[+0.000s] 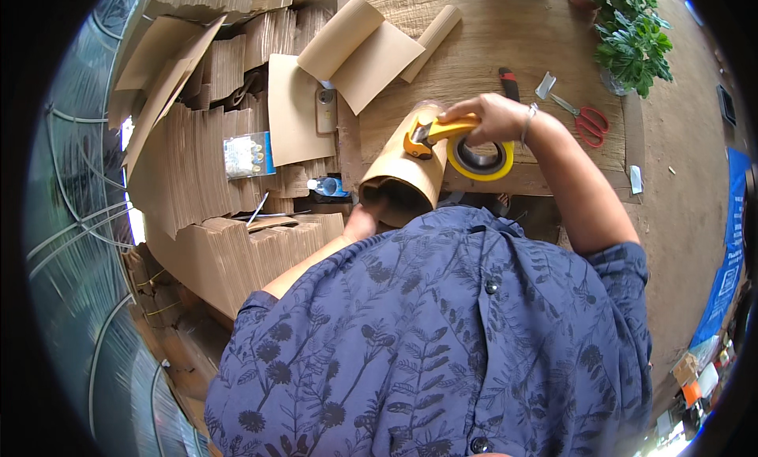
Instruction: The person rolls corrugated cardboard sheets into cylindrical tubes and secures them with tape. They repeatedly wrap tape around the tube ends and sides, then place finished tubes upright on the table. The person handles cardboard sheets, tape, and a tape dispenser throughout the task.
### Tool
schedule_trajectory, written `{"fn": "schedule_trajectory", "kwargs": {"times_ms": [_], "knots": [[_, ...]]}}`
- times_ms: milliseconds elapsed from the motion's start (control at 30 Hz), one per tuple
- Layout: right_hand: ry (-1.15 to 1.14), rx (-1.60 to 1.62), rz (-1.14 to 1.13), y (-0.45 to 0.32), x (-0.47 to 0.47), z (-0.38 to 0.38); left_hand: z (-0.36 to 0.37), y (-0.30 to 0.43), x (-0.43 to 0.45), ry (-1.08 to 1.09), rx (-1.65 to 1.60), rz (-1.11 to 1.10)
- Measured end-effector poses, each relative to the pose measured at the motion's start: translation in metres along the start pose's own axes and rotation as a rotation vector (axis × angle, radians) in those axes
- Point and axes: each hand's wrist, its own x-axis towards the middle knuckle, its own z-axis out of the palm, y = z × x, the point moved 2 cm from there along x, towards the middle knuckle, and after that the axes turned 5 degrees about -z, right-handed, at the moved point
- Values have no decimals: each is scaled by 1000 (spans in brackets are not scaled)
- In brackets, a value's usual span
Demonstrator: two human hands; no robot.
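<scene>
A wide tube of rolled brown cardboard (394, 155) lies at the table's front edge, its open end towards me. My left hand (362, 221) grips that near end, some of its fingers hidden inside the tube. In my right hand (494, 114) is a yellow tape dispenser (453, 128), its head resting against the upper side of the tube. A large roll of tape with a yellow rim (502, 171) sits in the dispenser, just below my fingers. Whether tape sticks to the cardboard there is too unclear to tell.
Bundled cardboard sheets (189, 161) fill the left side, bearing a phone (325, 110) and a plastic packet (249, 155). Beyond the tube lies a half-curled cardboard sheet (379, 60). Red-handled scissors (591, 126), a black-and-red handled tool (508, 84) and a potted plant (633, 42) are right.
</scene>
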Motion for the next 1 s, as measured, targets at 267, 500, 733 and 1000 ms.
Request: {"fn": "schedule_trajectory", "kwargs": {"times_ms": [267, 500, 733, 1000], "knots": [[-202, -162, 28, -26, 30, 7, -14, 60, -21, 88, 1033, 494], [-297, -381, 163, -14, -46, 22, -15, 16, -18, 247, 726, 707], [-465, -303, 156, 14, 9, 30, -14, 24, -10, 238, 711, 669], [-154, -644, 750, 108, -134, 28, -52, 54, 10, 285, 504, 549]]}}
